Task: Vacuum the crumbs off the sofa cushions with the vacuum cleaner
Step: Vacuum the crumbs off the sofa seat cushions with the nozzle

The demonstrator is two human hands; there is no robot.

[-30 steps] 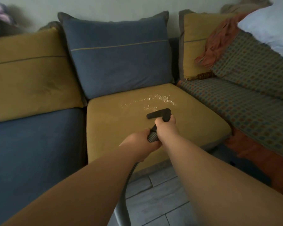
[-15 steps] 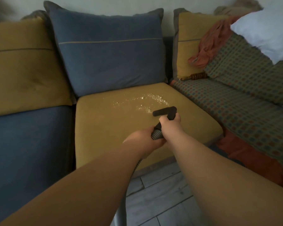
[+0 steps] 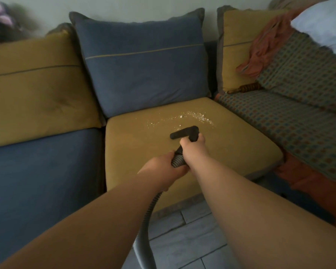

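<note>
So we've got our right hand point(image 3: 193, 147) clenched round the black T-shaped plastic vacuum nozzle point(image 3: 184, 132) and our left hand point(image 3: 163, 167) gripping the ribbed grey hose point(image 3: 177, 159), nozzle on the mustard-yellow fabric seat cushion point(image 3: 144, 148) just short of the scattered white crumbs point(image 3: 194, 117), so next we probably push forward through them.

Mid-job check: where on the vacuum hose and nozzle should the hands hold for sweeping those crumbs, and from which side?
Probably as now: right hand wrapped around the rigid neck just behind the black nozzle, left hand on the ribbed hose right behind it, both coming from the near, floor side. The crossbar head lies flat on the yellow seat cushion, and the crumbs lie beyond it.
</note>
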